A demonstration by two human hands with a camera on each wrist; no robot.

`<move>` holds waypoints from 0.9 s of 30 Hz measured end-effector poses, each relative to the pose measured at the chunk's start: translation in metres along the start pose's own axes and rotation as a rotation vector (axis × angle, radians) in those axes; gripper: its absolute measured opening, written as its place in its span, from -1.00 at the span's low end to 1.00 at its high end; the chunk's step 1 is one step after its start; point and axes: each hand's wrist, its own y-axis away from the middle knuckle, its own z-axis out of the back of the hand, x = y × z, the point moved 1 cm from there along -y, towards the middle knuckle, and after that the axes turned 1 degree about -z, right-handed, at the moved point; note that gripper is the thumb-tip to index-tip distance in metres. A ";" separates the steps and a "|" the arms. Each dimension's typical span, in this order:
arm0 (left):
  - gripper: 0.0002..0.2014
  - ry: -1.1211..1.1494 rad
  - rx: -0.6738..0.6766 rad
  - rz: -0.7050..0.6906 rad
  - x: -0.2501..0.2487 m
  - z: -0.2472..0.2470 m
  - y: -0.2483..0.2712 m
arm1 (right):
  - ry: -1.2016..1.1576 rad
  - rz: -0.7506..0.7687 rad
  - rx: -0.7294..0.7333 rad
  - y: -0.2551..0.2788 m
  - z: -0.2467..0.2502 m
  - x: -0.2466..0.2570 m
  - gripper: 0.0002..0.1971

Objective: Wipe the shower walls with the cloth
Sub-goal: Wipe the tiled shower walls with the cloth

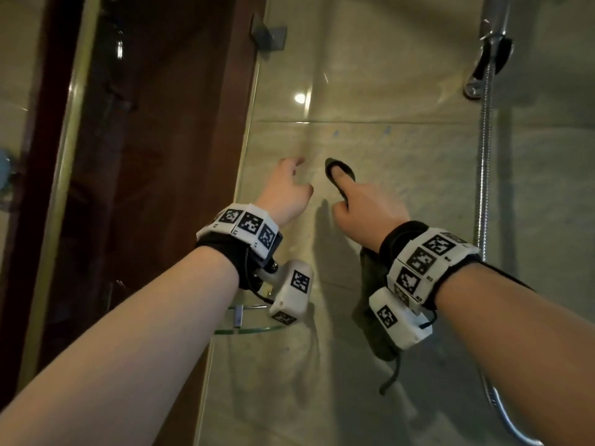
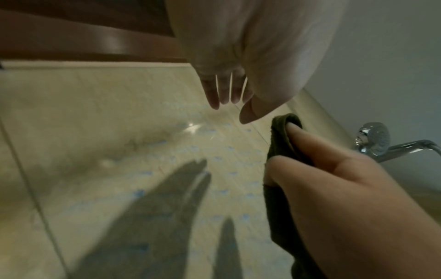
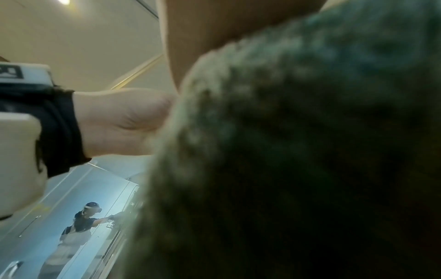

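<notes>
The head camera looks forward and down along both forearms at the tiled shower wall [image 1: 370, 149], from close range. The left wrist camera faces the same wall [image 2: 119, 132] from very near, past the left hand [image 2: 229, 62], and shares with the head view the right hand [image 2: 346, 188] and shower head [image 2: 374, 137]. The right wrist camera is almost wholly covered by the blurred cloth [image 3: 298, 160], with the left wrist at its left edge.

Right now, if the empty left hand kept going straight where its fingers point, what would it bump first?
Probably the tiled shower wall. The left hand reaches toward it with relaxed fingers, nothing visible between; the remaining gap is unclear.
</notes>
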 end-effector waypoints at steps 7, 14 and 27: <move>-0.42 -0.173 -0.047 -0.018 0.042 0.038 -0.041 | 0.109 0.003 0.028 -0.041 -0.002 0.014 -0.44; -0.26 -0.319 0.010 -0.081 0.092 0.055 -0.086 | 0.290 -0.067 0.100 -0.078 -0.015 0.030 -0.42; -0.35 -0.234 0.072 -0.242 0.119 0.035 -0.137 | 0.376 -0.119 -0.076 -0.145 -0.018 0.058 -0.41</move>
